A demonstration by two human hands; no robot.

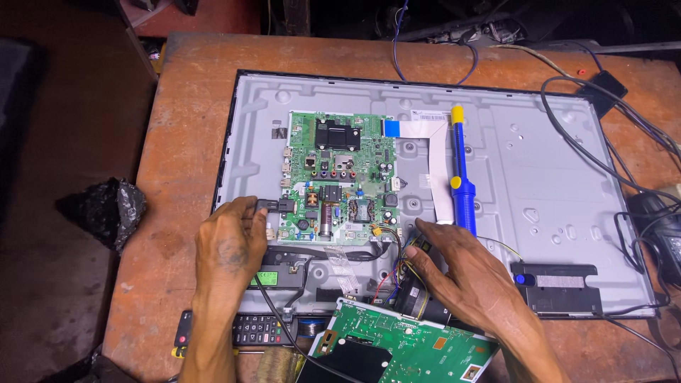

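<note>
Right now my left hand (230, 245) pinches a black cable plug (273, 206) at the green circuit board (340, 174)'s left edge; right hand (454, 266), fingers apart, rests flat on the grey metal TV back panel (532, 163), w/ bare panel to its right.

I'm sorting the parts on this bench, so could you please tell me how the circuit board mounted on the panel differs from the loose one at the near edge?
The mounted board lies square and flat on the grey back panel; the loose board sits tilted, overhanging the panel's near edge. The left hand holds a black cable plug at the mounted board's side; nothing plugs into the loose board. Both are green.
</note>
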